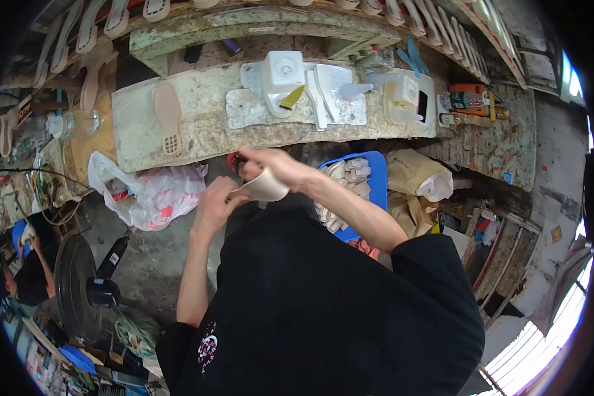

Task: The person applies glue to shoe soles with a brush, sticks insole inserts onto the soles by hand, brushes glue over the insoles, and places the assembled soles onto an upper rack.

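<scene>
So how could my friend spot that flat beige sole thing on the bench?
Find the long, pale, stained workbench across the upper middle. Near its left end lies a flat, beige, shoe-sole-shaped piece, all by itself. Unlike the thin white strips further right, it has a little grid of dark squares at its near end.

Pale piece (270, 188) partly hidden by fingers (226, 187), shirt (336, 310) cut off below
</scene>
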`<state>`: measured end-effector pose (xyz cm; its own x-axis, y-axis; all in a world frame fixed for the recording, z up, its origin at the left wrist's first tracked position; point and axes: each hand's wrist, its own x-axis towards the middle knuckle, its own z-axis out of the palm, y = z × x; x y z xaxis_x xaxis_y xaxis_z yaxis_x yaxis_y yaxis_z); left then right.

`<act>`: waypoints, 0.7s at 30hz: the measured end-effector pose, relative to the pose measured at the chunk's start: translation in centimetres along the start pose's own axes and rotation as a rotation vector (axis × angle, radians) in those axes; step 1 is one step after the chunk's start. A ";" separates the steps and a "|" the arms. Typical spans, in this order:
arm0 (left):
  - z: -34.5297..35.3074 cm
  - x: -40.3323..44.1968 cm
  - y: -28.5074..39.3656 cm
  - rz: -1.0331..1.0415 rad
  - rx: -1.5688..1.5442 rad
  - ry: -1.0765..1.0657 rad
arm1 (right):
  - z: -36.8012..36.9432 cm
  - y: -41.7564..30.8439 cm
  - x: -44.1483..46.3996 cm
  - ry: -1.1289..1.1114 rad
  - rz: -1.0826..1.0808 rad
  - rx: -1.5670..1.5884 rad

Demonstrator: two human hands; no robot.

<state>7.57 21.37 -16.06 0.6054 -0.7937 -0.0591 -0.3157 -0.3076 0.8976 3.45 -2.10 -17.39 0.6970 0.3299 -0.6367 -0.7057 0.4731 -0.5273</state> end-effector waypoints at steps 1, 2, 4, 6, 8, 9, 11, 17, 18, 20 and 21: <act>0.1 -0.6 0.0 0.002 0.044 -0.023 | 1.8 -3.4 -2.4 0.381 0.012 -0.034; 0.2 -0.9 0.0 0.012 0.090 -0.044 | -4.0 -1.4 0.0 0.499 -0.244 -0.343; 0.7 -1.2 0.8 -0.099 -0.011 0.052 | -11.8 -0.6 1.8 0.993 -0.465 -0.523; 1.0 -1.9 -0.2 -0.275 -0.200 0.119 | -19.3 0.2 3.8 1.151 -0.619 -0.576; 0.7 -1.6 0.5 -0.349 -0.442 0.146 | -19.1 -1.6 3.9 1.067 -0.631 -0.743; 0.3 -1.6 0.9 -0.424 -0.691 0.178 | -18.7 -2.2 4.1 0.999 -0.631 -0.756; -0.5 -0.9 1.2 -0.432 -0.810 0.165 | -19.2 -2.5 5.5 0.908 -0.665 -0.904; -0.7 2.9 4.4 -0.366 -1.409 0.347 | -18.1 -2.8 3.7 0.923 -0.606 -1.121; -1.0 3.2 4.3 -0.300 -1.472 0.293 | -17.7 -2.9 2.9 0.911 -0.580 -1.014; -1.3 2.6 2.4 -0.204 -1.725 0.123 | -18.1 -1.9 2.5 0.863 -0.682 -0.874; -1.1 2.3 1.1 -0.203 -1.726 0.123 | -17.9 -1.7 2.2 0.864 -0.692 -0.833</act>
<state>9.39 19.73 -14.70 0.6063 -0.7505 -0.2628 0.7923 0.5418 0.2805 3.87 -16.82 -27.95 0.8493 -0.5198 -0.0922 -0.3329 -0.3919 -0.8577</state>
